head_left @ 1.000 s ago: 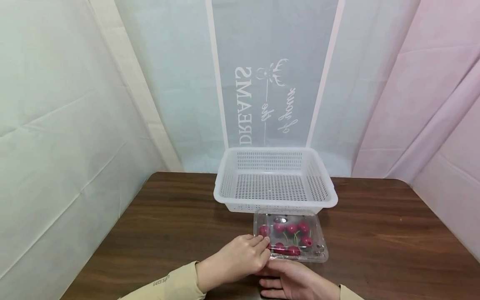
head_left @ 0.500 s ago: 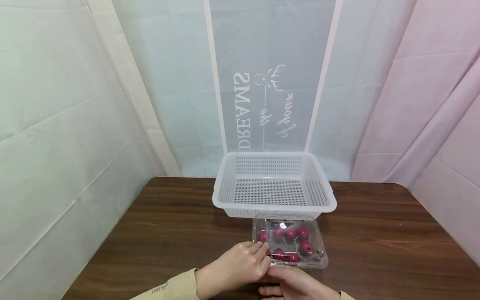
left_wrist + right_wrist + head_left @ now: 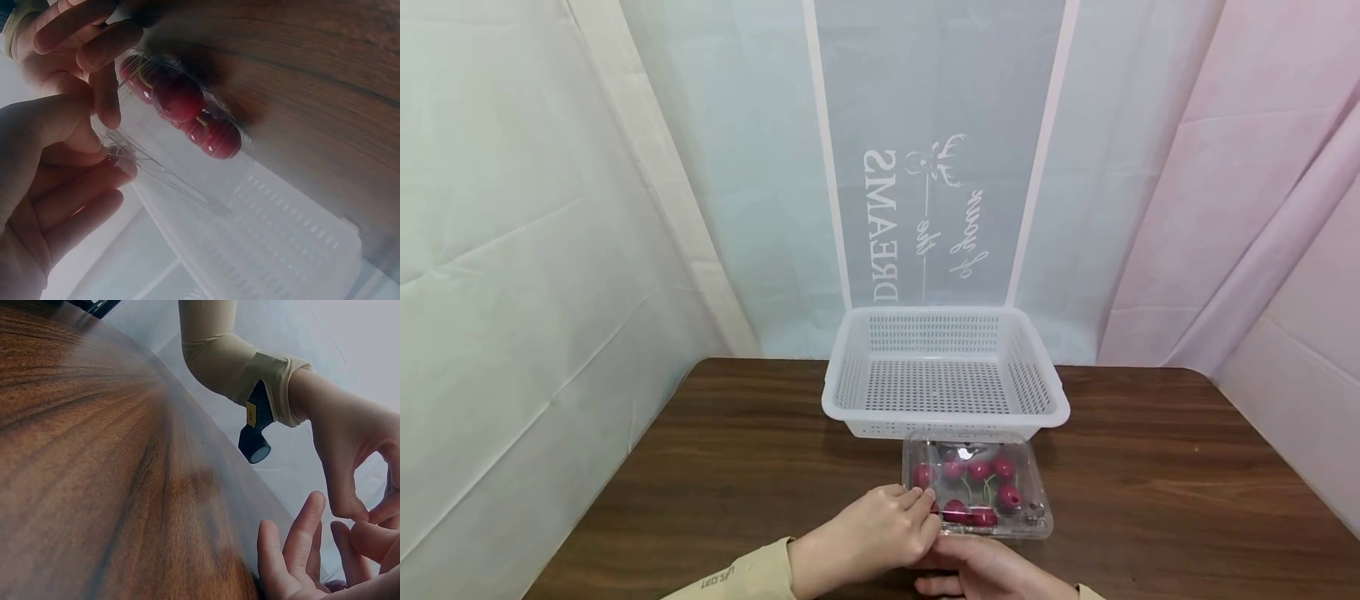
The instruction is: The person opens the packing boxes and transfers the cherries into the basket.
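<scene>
Cherries [image 3: 1010, 497], round and red with thin green stems, sit inside a flat, clear plastic box [image 3: 1039, 529]. The box is on the dark brown wooden bench [image 3: 1150, 467], well apart from its left and right edges. A white plastic basket [image 3: 947, 418] with lots of little holes stands near the bench's far edge, just behind the box.

The left hand [image 3: 876, 525] has a tight grip: its thumb and finger pinch the clear edge at the box's near left corner. The right hand [image 3: 992, 567] is at that same corner, with some fingers spread out. I cannot tell if its thumb and finger pinch anything.

The step in hand looks like working at the edge of the box. I cannot tell if that edge is loose. The next move seems to call for a firm pinch and a steady box.
</scene>
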